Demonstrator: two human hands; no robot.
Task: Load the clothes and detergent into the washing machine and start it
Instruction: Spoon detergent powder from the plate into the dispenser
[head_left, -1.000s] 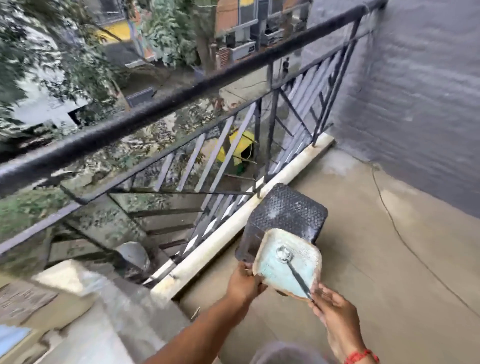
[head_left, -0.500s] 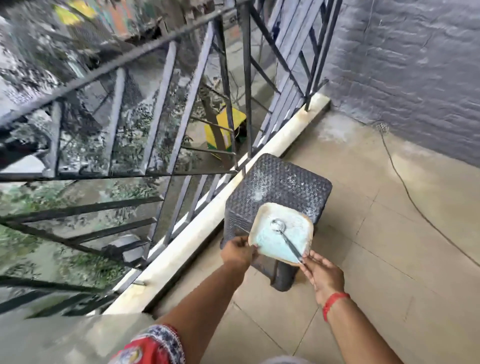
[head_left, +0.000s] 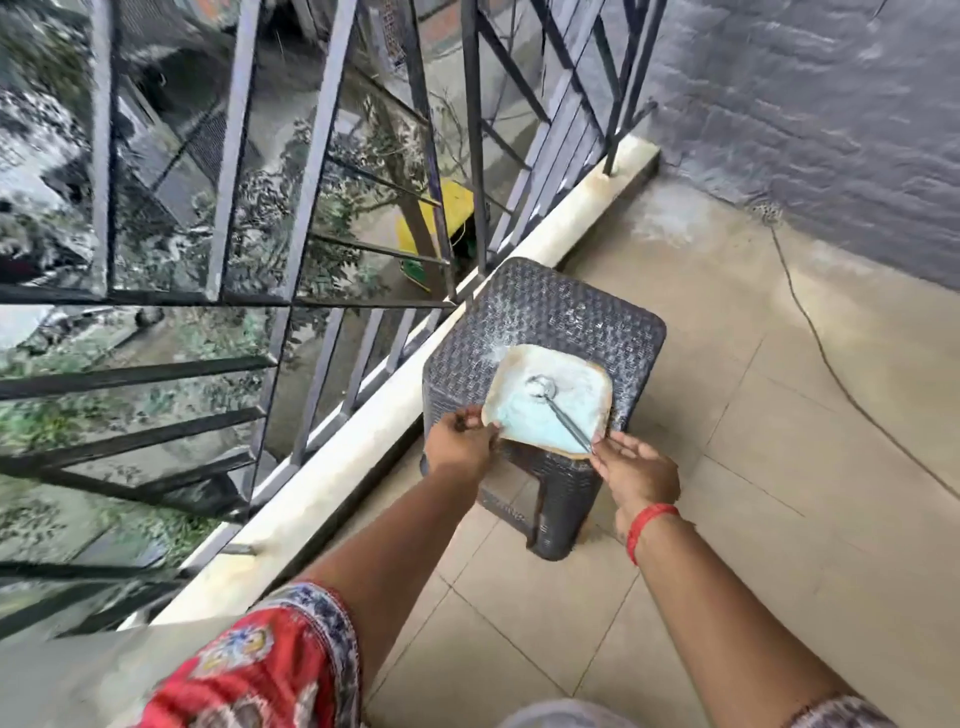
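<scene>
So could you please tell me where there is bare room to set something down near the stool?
The far half of the dark woven plastic stool is bare. Its near half is crowded by the square tub of pale blue detergent and both hands. The beige tiled floor to its right is open.

Spoon (head_left: 558, 415) in detergent tub (head_left: 545, 400) on stool (head_left: 597, 322), railing (head_left: 311, 208) left

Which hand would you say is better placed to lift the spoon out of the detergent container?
Probably the right hand: its fingertips sit at the spoon handle's end, while the left hand holds the container rim.
</scene>
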